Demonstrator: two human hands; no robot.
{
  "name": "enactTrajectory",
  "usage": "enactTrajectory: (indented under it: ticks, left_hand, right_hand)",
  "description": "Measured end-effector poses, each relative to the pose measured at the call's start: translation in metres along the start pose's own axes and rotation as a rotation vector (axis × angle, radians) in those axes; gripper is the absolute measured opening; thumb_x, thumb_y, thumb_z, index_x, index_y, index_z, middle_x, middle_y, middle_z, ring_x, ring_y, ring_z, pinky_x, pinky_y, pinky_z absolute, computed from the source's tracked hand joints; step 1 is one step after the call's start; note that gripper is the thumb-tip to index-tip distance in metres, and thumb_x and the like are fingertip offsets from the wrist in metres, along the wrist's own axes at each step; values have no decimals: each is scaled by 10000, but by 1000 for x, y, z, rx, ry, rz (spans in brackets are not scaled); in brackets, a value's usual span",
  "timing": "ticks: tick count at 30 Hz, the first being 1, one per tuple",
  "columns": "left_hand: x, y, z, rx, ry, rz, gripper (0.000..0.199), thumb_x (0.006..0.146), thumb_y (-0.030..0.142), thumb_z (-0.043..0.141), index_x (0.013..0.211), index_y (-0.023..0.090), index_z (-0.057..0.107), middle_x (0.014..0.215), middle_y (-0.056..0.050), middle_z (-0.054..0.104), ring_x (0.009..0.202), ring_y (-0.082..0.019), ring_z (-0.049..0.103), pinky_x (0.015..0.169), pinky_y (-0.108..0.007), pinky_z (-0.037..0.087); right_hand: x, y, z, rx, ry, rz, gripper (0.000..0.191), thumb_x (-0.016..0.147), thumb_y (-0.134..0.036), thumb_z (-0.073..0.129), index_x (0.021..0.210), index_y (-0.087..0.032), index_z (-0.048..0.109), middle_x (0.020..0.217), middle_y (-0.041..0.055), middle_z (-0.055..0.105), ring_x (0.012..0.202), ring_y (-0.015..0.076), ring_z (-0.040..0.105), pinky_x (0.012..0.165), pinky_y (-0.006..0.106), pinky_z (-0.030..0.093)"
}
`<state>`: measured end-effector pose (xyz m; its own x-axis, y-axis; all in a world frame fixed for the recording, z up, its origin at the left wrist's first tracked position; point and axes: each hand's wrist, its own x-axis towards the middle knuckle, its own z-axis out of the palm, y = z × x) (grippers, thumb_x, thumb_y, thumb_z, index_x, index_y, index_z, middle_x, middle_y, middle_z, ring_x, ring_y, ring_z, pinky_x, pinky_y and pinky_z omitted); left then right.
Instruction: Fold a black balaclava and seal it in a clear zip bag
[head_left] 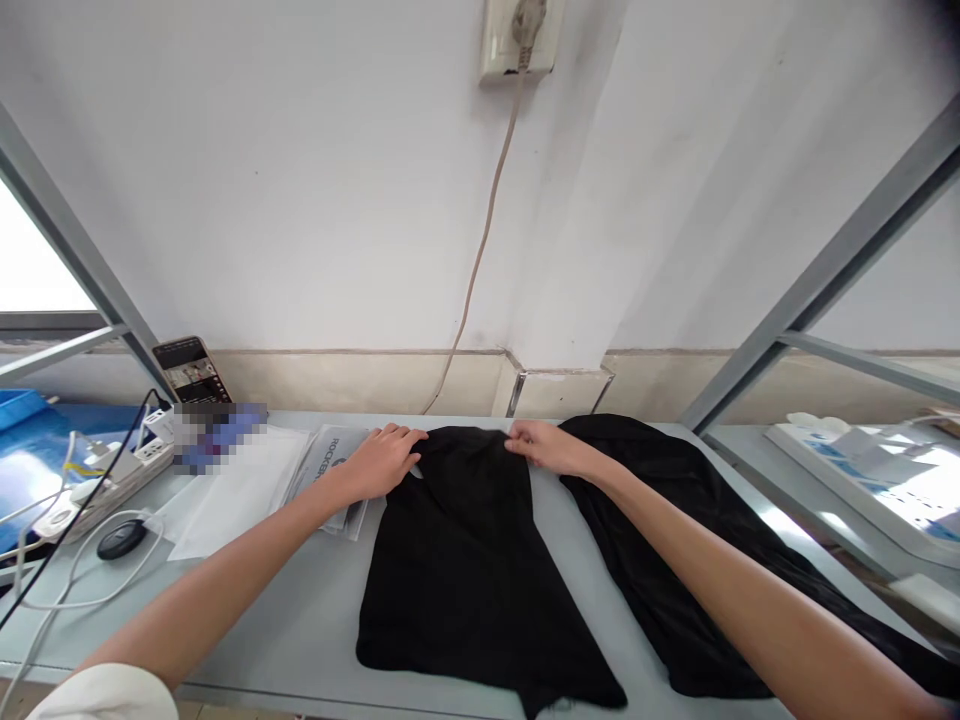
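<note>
A black garment (465, 560) lies spread on the grey table (300, 620), narrow at its far end and wider towards me. At its far left corner rests my left hand (381, 462), palm down, with fingers stretched over the cloth's edge and the thumb apart. My right hand (546, 447) pinches the far right corner between thumb and fingers. To the right, partly hidden under my right forearm, is a second black cloth piece (645, 500). Beside my left hand are clear printed plastic bags (330, 450).
White sheets (240, 490), a leaning phone (191, 370), a power strip (112, 490) and a black round object (121, 540) with cables occupy the left side. Metal frame posts (810, 260) stand at both sides. A cord (487, 220) hangs down the wall behind the table.
</note>
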<state>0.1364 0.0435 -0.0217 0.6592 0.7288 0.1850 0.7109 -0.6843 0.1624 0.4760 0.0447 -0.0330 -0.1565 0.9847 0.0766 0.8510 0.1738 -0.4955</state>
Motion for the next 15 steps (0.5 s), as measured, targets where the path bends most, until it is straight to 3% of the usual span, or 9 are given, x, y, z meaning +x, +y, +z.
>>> enactTrajectory:
  ticks: [2,5,7,9,12,15]
  left_hand:
    - [4,-1,2,34,53,-46,351,1068,304,460,1388,195,555,1310,-163,638,1228,-360,589,997,-502,474]
    - [2,8,4,70,177,-134,432,1098,301,353,1492,145,439,1415,-226,536,1294,-389,532,1027,-555,447]
    - [-3,15,7,59,203,-74,444,1118,298,297,1538,181,381,1458,-190,518,1315,-335,536,1057,-499,455]
    - [-8,19,11,52,162,47,436,1131,352,306,1536,220,399,1461,-140,549,1323,-298,554,1091,-463,453]
    - [-11,18,19,98,77,86,484,1126,477,333,1516,216,452,1458,-137,588,1365,-326,546,1205,-584,329]
    - [-8,13,23,159,48,-10,525,1114,522,356,1477,173,505,1472,-174,588,1390,-360,531,1246,-697,170]
  right_hand:
    - [4,4,-2,8,135,24,266,1043,-398,415,1064,-213,605,950,76,762,638,202,705,691,333,522]
    - [-2,4,-3,4,287,4,395,1084,-397,268,1347,-194,481,1242,165,705,856,256,758,837,420,547]
    - [-12,0,0,3,264,-91,415,1088,-441,302,1393,-221,478,1309,157,691,1033,284,740,901,430,553]
    - [-25,-7,6,-9,165,-229,413,1078,-490,390,1404,-276,525,1382,109,682,1191,281,690,977,412,547]
    - [-40,-16,15,-64,29,-365,445,1031,-548,532,1405,-314,587,1459,71,659,1338,303,606,1098,448,483]
    - [-50,-21,18,-122,23,-363,443,1048,-546,494,1319,-235,654,1384,161,687,1274,381,626,1071,569,460]
